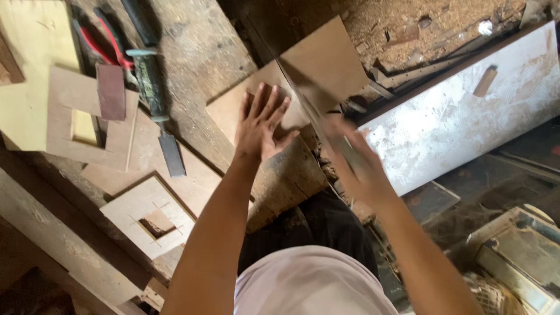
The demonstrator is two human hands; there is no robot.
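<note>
Underfoot, so to speak, lay a rough, grey, scarred wooden workbench (198, 52) strewn with offcuts, and beyond its far edge a heap of pale sawdust (408, 29) covered the ground of a dim workshop. A long white-painted board (466, 111), scuffed and dusty, ran slantwise past the bench's right edge. Toward the left edge sat a pale plywood frame with a square opening (70, 125), a small dark red-brown block (110, 91) resting on it, and beside them red-handled pliers (102, 44) and a chisel with a dark green handle and flat steel blade (156, 111). Nearer the near edge lay a pale square panel with a small cut-out hole at its middle (149, 216). At the bench's middle a flat brown square piece of board (259, 105) lay with one corner pointing away. The left hand (261, 125) pressed flat on that board, fingers spread and straight, palm down, gripping nothing. The right hand (356, 157) was blurred; it appeared closed round the handle of a thin saw blade (312, 108) running up across the board's right edge, under a second brown square panel (326, 58). Both forearms reached forward from a light shirt.
</note>
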